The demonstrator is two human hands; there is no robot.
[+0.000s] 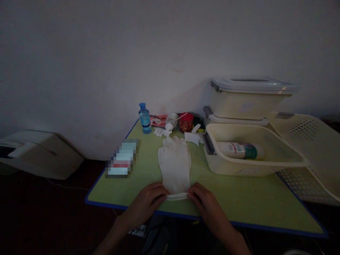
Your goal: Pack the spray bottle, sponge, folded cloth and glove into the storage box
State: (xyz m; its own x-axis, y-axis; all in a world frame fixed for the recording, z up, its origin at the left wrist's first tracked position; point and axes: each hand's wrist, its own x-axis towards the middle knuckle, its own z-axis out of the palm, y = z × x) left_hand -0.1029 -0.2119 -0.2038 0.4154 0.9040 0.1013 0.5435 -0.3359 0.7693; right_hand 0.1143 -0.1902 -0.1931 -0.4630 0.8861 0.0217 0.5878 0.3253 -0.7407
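Observation:
White gloves [174,163] lie flat on the table, fingers toward the wall and cuff toward me. At the cuff's left end, my left hand [148,198] pinches the edge between thumb and fingers. My right hand [204,200] grips the cuff's right end the same way. Between the two hands the cuff edge is folded into a narrow roll. How many gloves are stacked there I cannot tell, though a second edge shows along the right side.
The green table [239,202] has a blue rim. A blurred-out phone-like object [122,158] lies left. Behind stand a blue bottle [145,120], a clear bottle [172,121] and a red container [186,122]. Right are an open bin [255,168] holding a spray can [239,150], stacked lidded boxes [249,102] and a perforated basket [305,138].

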